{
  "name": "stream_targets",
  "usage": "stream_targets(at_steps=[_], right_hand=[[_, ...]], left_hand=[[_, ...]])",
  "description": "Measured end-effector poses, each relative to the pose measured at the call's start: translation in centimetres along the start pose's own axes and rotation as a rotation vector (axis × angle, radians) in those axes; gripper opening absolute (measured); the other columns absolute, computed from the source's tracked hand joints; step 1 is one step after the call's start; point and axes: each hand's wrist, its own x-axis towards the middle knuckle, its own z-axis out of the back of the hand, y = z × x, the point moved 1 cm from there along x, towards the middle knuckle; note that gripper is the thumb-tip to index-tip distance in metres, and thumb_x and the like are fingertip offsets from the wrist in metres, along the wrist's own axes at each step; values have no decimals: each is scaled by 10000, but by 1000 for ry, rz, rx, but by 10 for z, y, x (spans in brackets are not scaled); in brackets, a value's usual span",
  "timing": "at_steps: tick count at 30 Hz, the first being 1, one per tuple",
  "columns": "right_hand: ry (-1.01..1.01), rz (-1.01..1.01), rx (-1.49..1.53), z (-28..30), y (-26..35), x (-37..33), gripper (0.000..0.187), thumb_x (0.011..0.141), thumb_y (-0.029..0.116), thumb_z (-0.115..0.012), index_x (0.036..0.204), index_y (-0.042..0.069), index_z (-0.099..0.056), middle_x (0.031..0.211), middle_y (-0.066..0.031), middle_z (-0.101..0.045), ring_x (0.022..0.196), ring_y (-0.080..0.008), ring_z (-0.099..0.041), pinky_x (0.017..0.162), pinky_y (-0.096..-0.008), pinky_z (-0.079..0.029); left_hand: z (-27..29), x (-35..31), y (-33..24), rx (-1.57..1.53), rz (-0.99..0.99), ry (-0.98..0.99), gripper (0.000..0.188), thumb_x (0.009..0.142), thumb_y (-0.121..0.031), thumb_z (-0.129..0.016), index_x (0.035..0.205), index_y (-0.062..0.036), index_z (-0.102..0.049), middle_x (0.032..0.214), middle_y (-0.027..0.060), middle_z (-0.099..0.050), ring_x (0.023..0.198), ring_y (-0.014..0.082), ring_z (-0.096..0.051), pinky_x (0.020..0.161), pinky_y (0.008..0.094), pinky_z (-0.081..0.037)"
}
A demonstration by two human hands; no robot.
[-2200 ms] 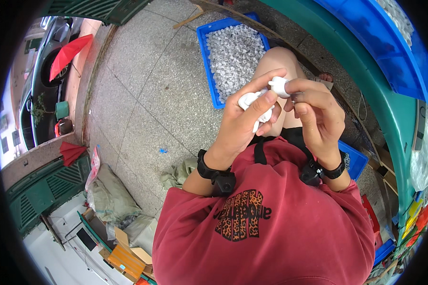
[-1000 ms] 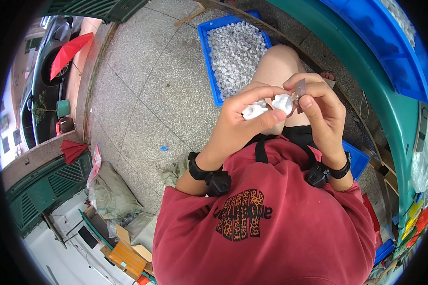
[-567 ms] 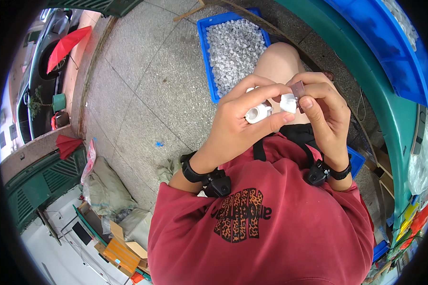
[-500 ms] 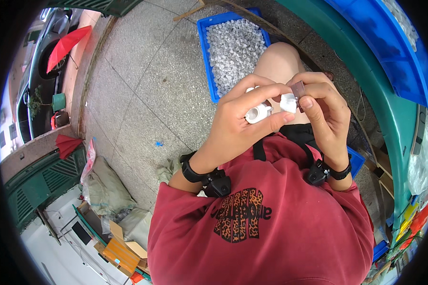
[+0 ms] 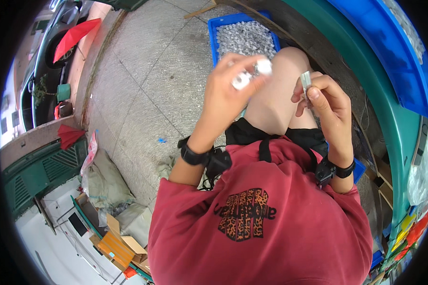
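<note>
My left hand (image 5: pixel 227 88), smeared by motion, is closed around small white plastic fittings (image 5: pixel 241 81). One shows in the curl of the fingers and another white piece sits at the fingertips. My right hand (image 5: pixel 332 97) pinches a small flat rectangular strip (image 5: pixel 306 81), shiny and blade-like, upright between thumb and fingers. The two hands are apart, above my bare knees. Beyond the left hand lies a blue tray (image 5: pixel 213 34) filled with many small white and greyish plastic pieces.
A green edge (image 5: pixel 390 118) curves along the right, with a blue bin (image 5: pixel 404 61) on it. Stuffed sacks (image 5: pixel 110 183), a cardboard box (image 5: pixel 128 235) and a folded red umbrella (image 5: pixel 71 135) are at left. An open red umbrella (image 5: pixel 76 39) stands beyond the low wall.
My hands have separated. The left has swung up and left with the white fittings, away from the strip. The right stays nearly in place, with the strip turned more upright.
</note>
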Motion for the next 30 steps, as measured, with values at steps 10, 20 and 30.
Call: stream_targets(at_steps=[10,20,30], right_hand=[[-32,46,-3,-17,-11,0,113,894,76,-488,917,-25,-533,913,-85,-568,764,-114,-544,622,-237,-451],[23,14,-318,-14,-1,0,107,890,62,-483,912,-37,-517,925,-88,-546,696,-101,-539,567,-213,-454],[-63,170,182,-13,-1,-11,116,903,55,-445,923,-38,-512,955,-136,-521,755,-151,-564,558,-238,-479]], left_hand=[[-20,2,11,-1264,808,166,409,903,-440,-387,964,-68,-547,770,16,-527,587,99,-512,372,173,-295],[-35,-7,-10,-1200,840,399,509,879,-446,-321,1154,-38,-451,798,51,-548,619,106,-526,368,179,-351],[-24,-20,-27,-997,440,165,262,821,-111,-619,1049,-30,-516,814,13,-556,640,20,-483,439,149,-342]])
